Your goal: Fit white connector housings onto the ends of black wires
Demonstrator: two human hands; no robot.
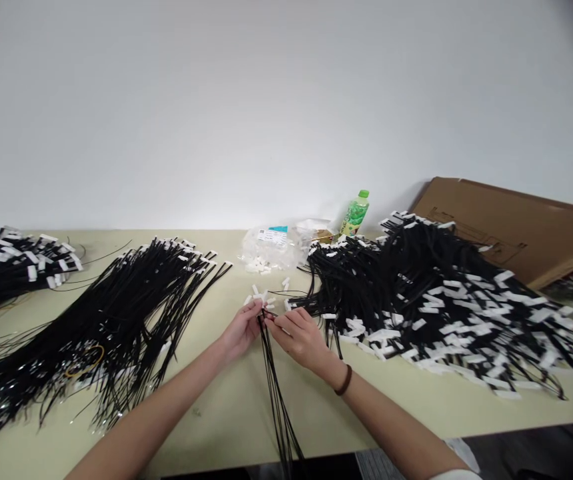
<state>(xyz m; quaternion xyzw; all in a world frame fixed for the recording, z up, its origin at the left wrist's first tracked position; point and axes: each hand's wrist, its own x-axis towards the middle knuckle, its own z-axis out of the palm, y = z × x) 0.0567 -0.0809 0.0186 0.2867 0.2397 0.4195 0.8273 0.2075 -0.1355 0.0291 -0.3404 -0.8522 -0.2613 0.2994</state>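
Observation:
My left hand and my right hand meet at the middle of the pale table. Both pinch the top end of a thin bundle of black cables that trails toward me over the near table edge. Fingers of both hands are closed on the cable ends; a small white connector may be between them, too small to be sure. Loose white connectors lie just beyond my fingertips.
A big pile of black cables with white tags lies to the right. Another cable pile is on the left, a third at far left. Behind stand a plastic bag of white parts, a green bottle and a cardboard box.

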